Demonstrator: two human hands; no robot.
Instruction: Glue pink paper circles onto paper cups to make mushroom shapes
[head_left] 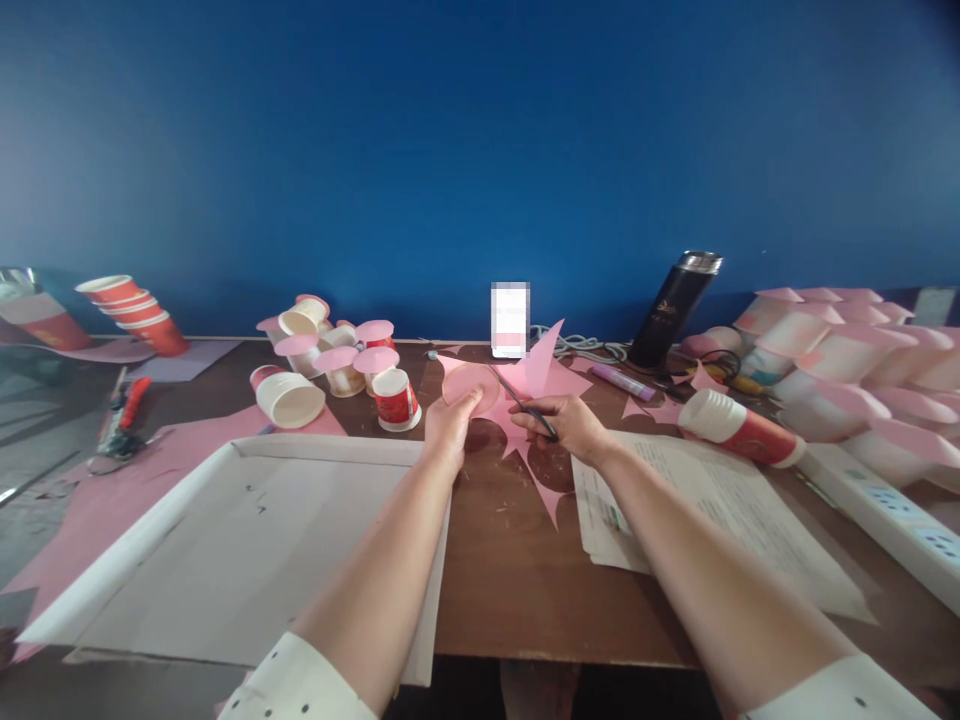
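Note:
My left hand (450, 425) pinches pink paper (469, 385) with a rounded outline on its near face. In my right hand (566, 425) are dark-handled scissors (536, 415), their blades pointing up and left toward that paper. Jagged pink paper scraps (536, 365) spread behind and beneath both hands, one long point reaching toward me. How far apart the blades are is too small to tell. Left of my left hand stands a red paper cup (396, 400), with several cups topped by pink paper discs (375, 360) behind it.
A shallow white box lid (300, 560) lies front left over pink sheets (150, 470). Printed papers (690, 490) sit under my right forearm. A black flask (675, 310), a purple marker (622, 382), a stack of paper cups (742, 428), pink-topped cups (855, 350) and a power strip (892, 515) occupy the right.

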